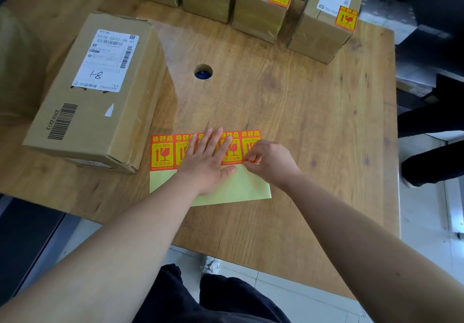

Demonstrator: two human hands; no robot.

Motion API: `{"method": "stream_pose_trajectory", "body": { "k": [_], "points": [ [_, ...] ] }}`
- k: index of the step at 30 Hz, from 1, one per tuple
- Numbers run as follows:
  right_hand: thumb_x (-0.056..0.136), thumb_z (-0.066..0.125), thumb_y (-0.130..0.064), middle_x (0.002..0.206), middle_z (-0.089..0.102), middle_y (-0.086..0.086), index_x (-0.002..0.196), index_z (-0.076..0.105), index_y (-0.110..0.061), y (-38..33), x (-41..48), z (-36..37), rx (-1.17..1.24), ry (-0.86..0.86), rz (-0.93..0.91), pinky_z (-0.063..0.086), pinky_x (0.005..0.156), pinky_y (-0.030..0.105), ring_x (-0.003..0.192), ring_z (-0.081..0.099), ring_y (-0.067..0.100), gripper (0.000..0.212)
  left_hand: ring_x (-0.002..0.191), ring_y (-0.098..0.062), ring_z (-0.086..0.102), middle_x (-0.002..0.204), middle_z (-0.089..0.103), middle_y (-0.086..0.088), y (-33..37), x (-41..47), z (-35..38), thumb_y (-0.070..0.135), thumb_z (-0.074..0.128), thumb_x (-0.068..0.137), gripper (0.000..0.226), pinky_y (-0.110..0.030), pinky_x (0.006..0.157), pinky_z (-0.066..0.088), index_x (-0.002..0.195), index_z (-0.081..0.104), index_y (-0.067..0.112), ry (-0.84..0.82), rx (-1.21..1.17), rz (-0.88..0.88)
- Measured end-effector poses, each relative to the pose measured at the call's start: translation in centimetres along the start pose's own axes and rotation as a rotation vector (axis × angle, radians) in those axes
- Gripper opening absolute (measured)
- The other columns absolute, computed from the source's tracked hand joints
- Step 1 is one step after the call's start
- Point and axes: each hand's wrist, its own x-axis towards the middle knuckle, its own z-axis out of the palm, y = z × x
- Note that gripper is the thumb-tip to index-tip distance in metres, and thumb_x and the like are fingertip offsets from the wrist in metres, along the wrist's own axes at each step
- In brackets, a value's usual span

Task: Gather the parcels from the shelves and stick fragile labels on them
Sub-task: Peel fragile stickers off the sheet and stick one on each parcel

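Left grip (208, 159) is pressing flat, fingers straight, on the glossy yellow label sheet (241, 188) on the wood-grain counter (301, 96); right grip (270, 163) is pinching a corner of the rightmost rectangular red label (251, 138).

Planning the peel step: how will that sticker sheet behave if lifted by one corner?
Probably floppy: the sheet is thin paper lying flat. Likely light and apt to slide, since the left hand presses it down while the right hand pinches a label corner.
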Motion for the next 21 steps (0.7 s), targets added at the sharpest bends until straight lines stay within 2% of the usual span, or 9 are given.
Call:
{"method": "stream_pose_trajectory", "body": {
  "k": [8,12,16,19,21],
  "points": [
    [0.087,0.057,-0.028,0.097,0.065,-0.002,0.094,0.068,-0.018,-0.7,0.6,0.1,-0.142,-0.087,-0.004,0.048,0.074,0.032,0.090,0.060,0.017,0.016,0.137,-0.017,-0.034,0.152,-0.032,0.002,0.1,0.0,-0.1,0.062,0.011,0.093,0.071,-0.045,0.114,-0.017,0.145,-0.023,0.029,0.001,-0.006,-0.001],
    [0.087,0.059,-0.022,0.093,0.065,-0.002,0.091,0.068,-0.014,0.0,0.4,-0.4,-0.006,-0.050,0.034,0.051,0.077,0.036,0.084,0.062,0.015,0.013,0.137,-0.017,-0.034,0.152,-0.033,0.002,0.0,0.0,-0.1,0.062,0.012,0.094,0.071,-0.045,0.114,-0.017,0.145,-0.024,0.029,0.000,-0.005,0.001],
    [0.087,0.062,-0.020,0.091,0.065,-0.001,0.093,0.070,-0.009,0.5,0.1,-0.2,0.138,0.041,0.066,0.052,0.077,0.033,0.077,0.059,0.010,0.014,0.136,-0.017,-0.036,0.150,-0.036,0.002,0.0,0.0,-0.1,0.062,0.010,0.093,0.071,-0.045,0.114,-0.018,0.144,-0.026,0.028,-0.008,0.001,0.004],
    [0.081,0.069,-0.028,0.091,0.062,-0.002,0.091,0.068,-0.013,0.4,-0.2,0.1,0.119,0.028,0.056,0.051,0.075,0.028,0.078,0.060,0.011,0.018,0.136,-0.017,-0.036,0.150,-0.036,0.002,0.0,0.1,0.0,0.063,0.010,0.093,0.072,-0.045,0.114,-0.018,0.144,-0.027,0.029,-0.008,-0.001,0.004],
    [0.081,0.068,-0.028,0.090,0.062,-0.003,0.088,0.068,-0.015,0.3,-0.2,0.3,0.069,0.003,0.051,0.052,0.075,0.031,0.079,0.060,0.012,0.015,0.136,-0.018,-0.036,0.150,-0.036,0.002,0.0,0.1,0.0,0.063,0.010,0.092,0.072,-0.045,0.114,-0.017,0.144,-0.026,0.029,-0.005,0.003,0.004]
  ]
}}
